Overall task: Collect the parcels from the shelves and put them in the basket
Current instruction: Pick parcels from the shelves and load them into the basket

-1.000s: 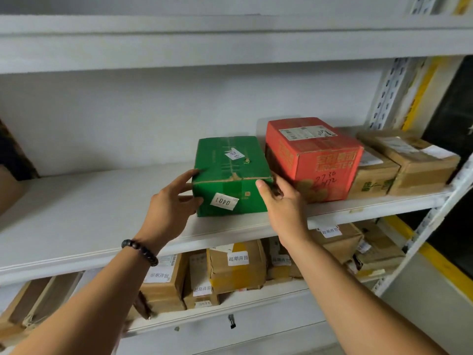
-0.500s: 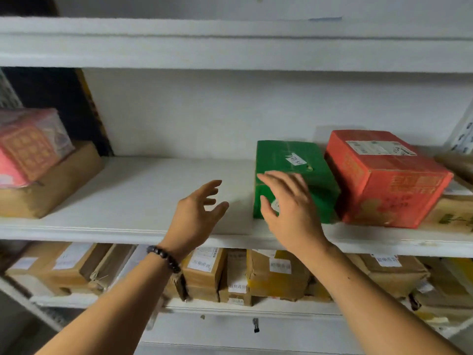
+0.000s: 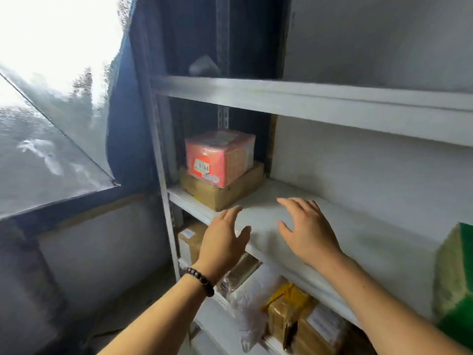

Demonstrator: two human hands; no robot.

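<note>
A pink plastic-wrapped parcel [image 3: 220, 157] sits on a flat brown cardboard parcel [image 3: 222, 189] at the left end of the white middle shelf [image 3: 363, 242]. My left hand [image 3: 222, 243] hovers in front of the shelf edge, fingers straight, holding nothing. My right hand [image 3: 307, 229] is spread over the bare shelf board, also holding nothing. Both hands are to the right of and below the stacked parcels, apart from them. The green parcel [image 3: 458, 283] stands at the far right edge of the view. No basket is in view.
The lower shelf holds several brown and white wrapped parcels [image 3: 289, 306]. A grey metal upright [image 3: 163, 180] bounds the shelf on the left. Left of it are a bright window [image 3: 51, 73] and a dark sill. Another shelf board [image 3: 307, 98] runs overhead.
Both hands let go of the green parcel and moved left along the shelf. The view swung left, so the pink and brown parcels are now ahead and the green one is at the right edge.
</note>
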